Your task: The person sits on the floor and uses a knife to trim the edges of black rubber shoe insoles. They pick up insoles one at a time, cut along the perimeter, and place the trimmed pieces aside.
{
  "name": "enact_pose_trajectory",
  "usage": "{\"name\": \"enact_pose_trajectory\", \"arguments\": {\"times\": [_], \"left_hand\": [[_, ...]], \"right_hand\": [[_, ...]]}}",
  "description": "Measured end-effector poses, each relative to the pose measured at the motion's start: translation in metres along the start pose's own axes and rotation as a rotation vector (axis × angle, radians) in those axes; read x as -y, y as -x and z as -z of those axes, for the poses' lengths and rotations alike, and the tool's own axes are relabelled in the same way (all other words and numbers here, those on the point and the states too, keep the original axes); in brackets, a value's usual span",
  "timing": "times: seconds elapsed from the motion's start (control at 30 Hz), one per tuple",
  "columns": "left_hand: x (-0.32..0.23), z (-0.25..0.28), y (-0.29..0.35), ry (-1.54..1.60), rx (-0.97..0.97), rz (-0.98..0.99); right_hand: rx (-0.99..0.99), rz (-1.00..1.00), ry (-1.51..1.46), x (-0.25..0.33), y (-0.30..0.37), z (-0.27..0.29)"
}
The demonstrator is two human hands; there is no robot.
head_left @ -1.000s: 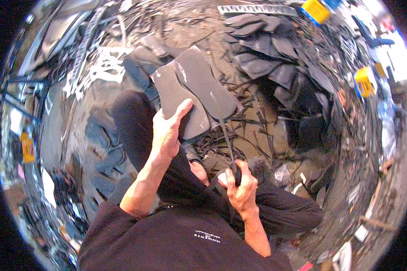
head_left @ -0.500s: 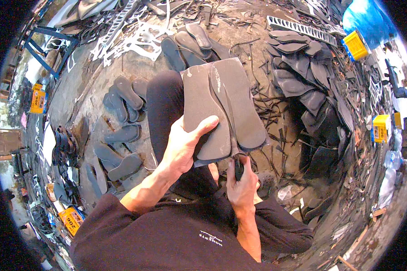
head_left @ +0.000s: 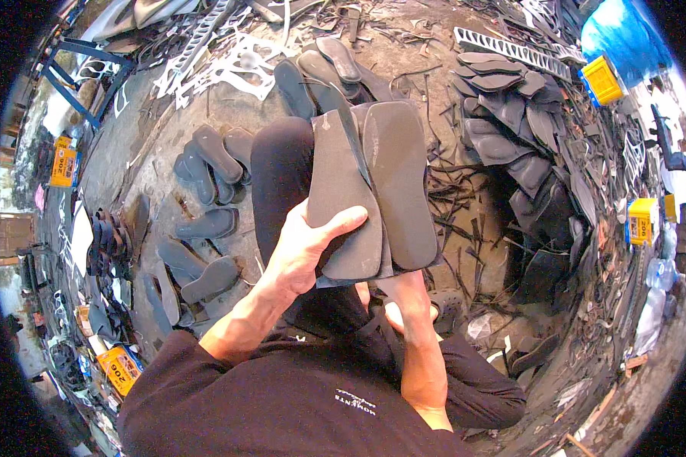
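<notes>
My left hand (head_left: 312, 236) grips a grey foam sheet with two sole shapes, its thumb pressed on top of the left sole shape (head_left: 343, 183). The right sole shape (head_left: 396, 183) lies beside it, with the sheet resting over my bent knee (head_left: 282, 160). A thin dark strip (head_left: 348, 126) rises from the line between the two shapes and sticks out beyond their far end. Below the sheet's near edge is my right hand (head_left: 408, 293); its fingers are hidden beneath the sheet, so what they hold does not show.
Several cut soles (head_left: 209, 282) lie on the floor to the left, and more soles (head_left: 328, 68) sit beyond my knee. A tall heap of dark foam pieces (head_left: 526, 152) stands at the right. Thin offcut strips (head_left: 465, 190) and white cut-out frames (head_left: 244, 72) litter the ground.
My right hand has gone from pinching a dark thing at the near edge to under the sheet. The right sole shape has shifted left, and the dark strip now stands up at the far end.
</notes>
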State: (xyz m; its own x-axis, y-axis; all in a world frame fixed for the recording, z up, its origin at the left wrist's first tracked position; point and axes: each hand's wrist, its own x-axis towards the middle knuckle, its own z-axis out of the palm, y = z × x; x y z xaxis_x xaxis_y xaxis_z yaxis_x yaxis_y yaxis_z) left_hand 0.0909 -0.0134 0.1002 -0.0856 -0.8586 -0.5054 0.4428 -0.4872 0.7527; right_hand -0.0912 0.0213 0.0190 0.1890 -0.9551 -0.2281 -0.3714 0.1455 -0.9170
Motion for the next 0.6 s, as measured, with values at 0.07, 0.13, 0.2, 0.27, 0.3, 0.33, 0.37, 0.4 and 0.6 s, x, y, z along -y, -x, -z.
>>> {"name": "enact_pose_trajectory", "arguments": {"times": [0.07, 0.13, 0.2, 0.27, 0.3, 0.33, 0.37, 0.4, 0.6], "left_hand": [[-0.001, -0.001, 0.001, 0.018, -0.014, 0.002], [0.000, -0.010, 0.003, 0.005, -0.041, -0.004], [0.001, -0.020, 0.012, 0.034, -0.034, 0.036], [0.004, -0.024, 0.017, -0.004, -0.009, 0.057], [0.005, -0.023, 0.020, -0.021, 0.008, 0.077], [0.007, -0.018, 0.029, -0.053, -0.008, 0.046], [0.006, -0.017, 0.037, -0.083, -0.001, 0.020], [0.009, -0.017, 0.040, -0.080, 0.060, 0.034], [0.046, 0.028, 0.006, 0.257, 0.348, 0.162]], "right_hand": [[-0.040, 0.000, 0.013, -0.016, -0.003, -0.013], [-0.167, -0.038, -0.029, -0.034, -0.008, -0.036], [-0.282, 0.011, 0.156, -0.027, -0.033, -0.036], [-0.405, 0.082, 0.459, -0.004, -0.084, -0.020], [-0.463, 0.109, 0.610, 0.005, -0.109, -0.011], [-0.466, 0.204, 0.510, -0.010, -0.133, -0.014], [-0.479, 0.287, 0.427, -0.023, -0.155, -0.010], [-0.538, 0.286, 0.371, -0.018, -0.146, 0.013], [-0.064, -0.120, -0.694, 0.057, -0.034, 0.040]]}}
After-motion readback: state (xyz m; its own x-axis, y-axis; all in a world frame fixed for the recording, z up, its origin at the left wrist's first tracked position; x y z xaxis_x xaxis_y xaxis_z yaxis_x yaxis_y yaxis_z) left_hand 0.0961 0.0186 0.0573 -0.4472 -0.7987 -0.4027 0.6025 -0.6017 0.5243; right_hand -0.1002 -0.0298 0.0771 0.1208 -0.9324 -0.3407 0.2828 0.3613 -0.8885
